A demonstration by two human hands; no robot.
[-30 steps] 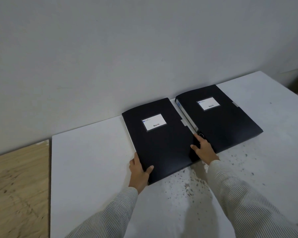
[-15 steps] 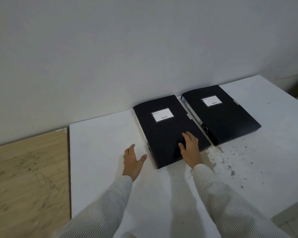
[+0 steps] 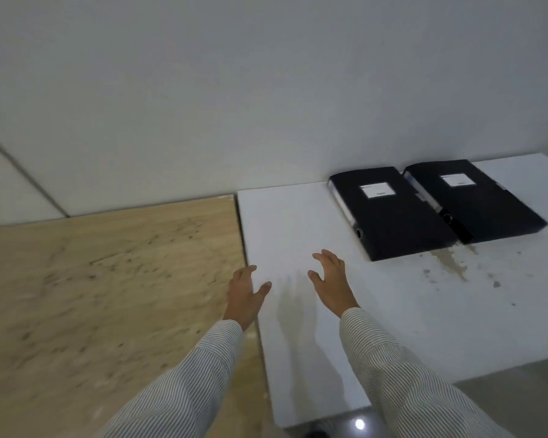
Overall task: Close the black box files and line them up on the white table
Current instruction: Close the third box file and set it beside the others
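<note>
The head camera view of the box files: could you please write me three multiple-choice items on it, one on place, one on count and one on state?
1. Where do the black box files lie?
A. on the wooden surface
B. on the white table by the wall
C. stacked on each other

2. How many box files are there?
A. one
B. two
C. four

3. What are the hands doing?
A. both open, holding nothing
B. left grips a file
C. right lifts a lid

Key: 1 B, both rest side by side on the white table; 2 B, the second file lies beside the first; 3 A, left hand and right hand hover with spread fingers.
</note>
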